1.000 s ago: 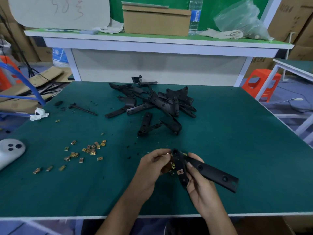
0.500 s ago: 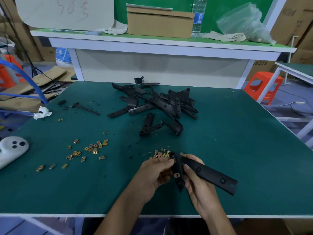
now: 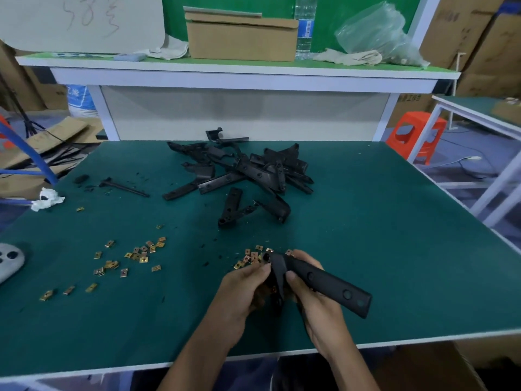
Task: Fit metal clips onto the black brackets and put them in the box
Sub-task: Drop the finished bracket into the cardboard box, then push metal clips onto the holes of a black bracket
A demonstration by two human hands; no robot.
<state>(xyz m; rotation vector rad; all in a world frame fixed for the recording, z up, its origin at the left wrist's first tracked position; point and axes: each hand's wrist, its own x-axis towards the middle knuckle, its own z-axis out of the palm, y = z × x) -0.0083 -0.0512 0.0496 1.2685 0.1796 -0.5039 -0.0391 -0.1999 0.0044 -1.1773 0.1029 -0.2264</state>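
Note:
Both hands hold one black bracket (image 3: 329, 283) low over the green table (image 3: 394, 249), its long arm pointing right. My right hand (image 3: 313, 300) grips the bracket at its bend. My left hand (image 3: 242, 289) pinches the bracket's short end, where a bit of a brass clip shows between the fingers. A small heap of brass metal clips (image 3: 251, 258) lies just behind the hands. More clips (image 3: 135, 258) are scattered to the left. A pile of black brackets (image 3: 245, 173) sits at the table's middle back.
A cardboard box (image 3: 241, 38) stands on the raised shelf behind, beside a water bottle (image 3: 304, 26) and a plastic bag (image 3: 375, 35). A grey controller (image 3: 10, 261) lies at the left edge, a white rag (image 3: 46, 198) and thin black rod (image 3: 124, 187) further back. Orange stool (image 3: 414, 136) at right.
The bracket has been turned in my hands, so the clip on its short arm is now mostly hidden. The left fingers moved onto the short end. The camera tilted slightly.

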